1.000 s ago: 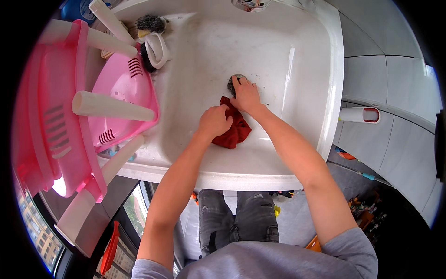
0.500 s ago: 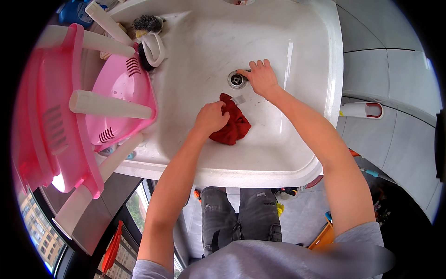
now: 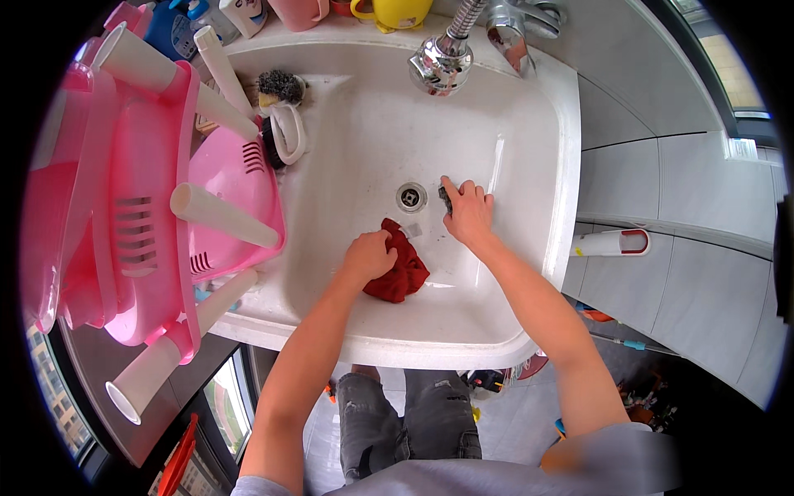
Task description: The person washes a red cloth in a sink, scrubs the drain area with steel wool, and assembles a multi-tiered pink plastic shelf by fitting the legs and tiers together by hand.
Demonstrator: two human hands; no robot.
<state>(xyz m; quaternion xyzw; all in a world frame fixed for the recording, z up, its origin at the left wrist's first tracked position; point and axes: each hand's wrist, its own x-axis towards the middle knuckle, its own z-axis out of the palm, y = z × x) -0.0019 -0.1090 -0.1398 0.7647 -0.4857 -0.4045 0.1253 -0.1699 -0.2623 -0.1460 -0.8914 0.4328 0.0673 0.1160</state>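
In the white sink (image 3: 347, 165), my left hand (image 3: 370, 255) is closed on the left edge of a crumpled dark red cloth (image 3: 399, 273). The cloth lies on the basin bottom, with a small pale tag at its upper end. My right hand (image 3: 471, 211) is bent around a small dark grey, rough-looking piece (image 3: 446, 198), pinched at the thumb side. Its exact kind does not show. Just left of that hand is the round metal drain (image 3: 411, 197), with a cross-shaped grid inside its ring.
Stacked pink plastic shelves (image 3: 149, 207) with white tube legs crowd the left rim. Beside them sit a white-handled brush (image 3: 287, 134) and a dark scouring pad (image 3: 281, 86). A chrome faucet (image 3: 441, 66) hangs over the far side, near a yellow cup (image 3: 397, 11).
My right hand has come away from the drain toward the right, now with the dark grey piece in it. The left hand keeps its hold on the cloth. The view has shifted.
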